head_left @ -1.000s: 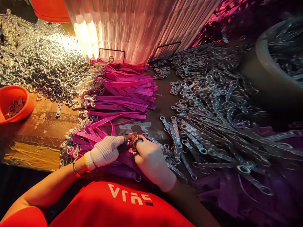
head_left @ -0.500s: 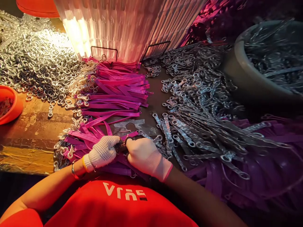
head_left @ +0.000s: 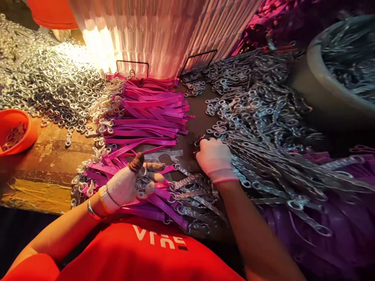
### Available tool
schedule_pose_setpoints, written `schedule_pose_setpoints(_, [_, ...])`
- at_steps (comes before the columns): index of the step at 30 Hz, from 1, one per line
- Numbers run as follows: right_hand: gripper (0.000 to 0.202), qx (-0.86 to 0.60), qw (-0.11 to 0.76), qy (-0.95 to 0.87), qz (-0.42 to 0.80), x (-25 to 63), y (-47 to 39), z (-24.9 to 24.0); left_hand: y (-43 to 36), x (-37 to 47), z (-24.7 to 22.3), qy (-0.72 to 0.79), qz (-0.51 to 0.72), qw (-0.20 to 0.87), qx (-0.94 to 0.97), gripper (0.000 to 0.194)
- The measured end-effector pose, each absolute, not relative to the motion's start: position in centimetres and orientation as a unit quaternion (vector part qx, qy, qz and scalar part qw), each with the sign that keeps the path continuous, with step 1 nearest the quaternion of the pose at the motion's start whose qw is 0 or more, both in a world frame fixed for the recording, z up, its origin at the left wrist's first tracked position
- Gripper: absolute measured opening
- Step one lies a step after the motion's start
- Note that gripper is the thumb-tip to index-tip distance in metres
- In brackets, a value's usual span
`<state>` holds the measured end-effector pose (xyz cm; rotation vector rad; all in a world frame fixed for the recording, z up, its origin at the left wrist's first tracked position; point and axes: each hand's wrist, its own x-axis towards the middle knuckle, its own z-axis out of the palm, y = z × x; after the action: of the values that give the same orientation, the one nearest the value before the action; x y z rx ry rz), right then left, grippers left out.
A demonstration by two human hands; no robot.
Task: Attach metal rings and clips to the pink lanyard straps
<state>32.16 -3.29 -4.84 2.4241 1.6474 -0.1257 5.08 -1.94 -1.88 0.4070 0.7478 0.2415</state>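
Note:
My left hand, in a dotted white work glove with dark fingertips, is turned partly palm up above the purple straps. Several small metal rings lie in its palm, the fingers curled loosely about them. Farther right, my gloved right hand is closed at the near-left edge of the pile of metal chain strips. Its fingertips are largely hidden, so what they grip cannot be told. Purple straps with metal links at their ends lie in rows; nearer ones also join chain strips beside my left hand.
A large heap of metal rings covers the back left, with an orange bowl before it. Translucent corrugated sheets stand at the back. A big grey tub of chain strips is at right, and purple straps hang below.
My hands were together over the purple straps and are now apart. The right one has moved right and away from me to the chain pile; the left has turned, showing rings in its palm.

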Motion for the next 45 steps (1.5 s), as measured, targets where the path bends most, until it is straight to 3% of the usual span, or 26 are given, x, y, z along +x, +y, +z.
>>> schedule_pose_setpoints(4, [0.027,0.83,0.019,0.543,-0.124,33.0,-3.5,-6.9,-1.9,4.7,-1.7,0.359,0.09,0.918,0.143,0.051])
schedule_pose_setpoints(9, [0.031,0.791,-0.302,0.513,-0.139,33.9,-7.2,-5.3,-2.9,4.9,-1.5,0.377,0.1,0.869,0.303,0.044])
schedule_pose_setpoints(12, [0.024,0.724,-0.4,0.544,-0.145,31.8,-9.3,-2.8,-3.3,5.6,-1.1,0.386,0.064,0.827,0.404,0.039])
schedule_pose_setpoints(16, [0.047,0.597,-0.336,0.683,-0.254,26.7,-10.4,-0.7,-3.4,6.8,-1.2,0.357,0.04,0.787,0.502,0.021])
schedule_pose_setpoints(21, [0.068,0.568,-0.306,0.73,-0.227,23.2,-11.0,-1.2,-3.8,7.0,-1.4,0.325,0.075,0.724,0.604,0.007])
schedule_pose_setpoints(26, [0.059,0.601,-0.346,0.691,-0.202,22.8,-12.2,-1.2,-4.9,6.0,0.0,0.384,0.177,0.637,0.645,0.012])
schedule_pose_setpoints(29, [0.056,0.616,-0.293,0.711,-0.167,22.1,-12.6,-0.9,-5.4,5.8,0.4,0.386,0.162,0.722,0.551,0.022])
schedule_pose_setpoints(34, [0.01,0.662,-0.21,0.72,-0.01,21.1,-13.0,-1.6,-5.4,6.4,-0.1,0.383,0.141,0.82,0.401,0.031])
schedule_pose_setpoints(37, [0.01,0.66,-0.223,0.718,-0.015,21.7,-13.1,-2.3,-4.6,7.3,-0.2,0.379,0.142,0.817,0.411,0.03])
schedule_pose_setpoints(39, [0.015,0.672,-0.233,0.7,-0.067,22.8,-13.0,-2.7,-3.4,8.1,-0.3,0.378,0.139,0.737,0.542,0.024])
schedule_pose_setpoints(42, [0.021,0.716,-0.249,0.644,-0.099,24.8,-12.9,-2.9,-0.6,9.9,-0.7,0.401,0.073,0.455,0.792,0.015])
schedule_pose_setpoints(45, [0.018,0.74,-0.287,0.598,-0.111,26.1,-12.6,-3.1,1.9,12.2,-1.6,0.463,-0.031,0.259,0.847,0.017])
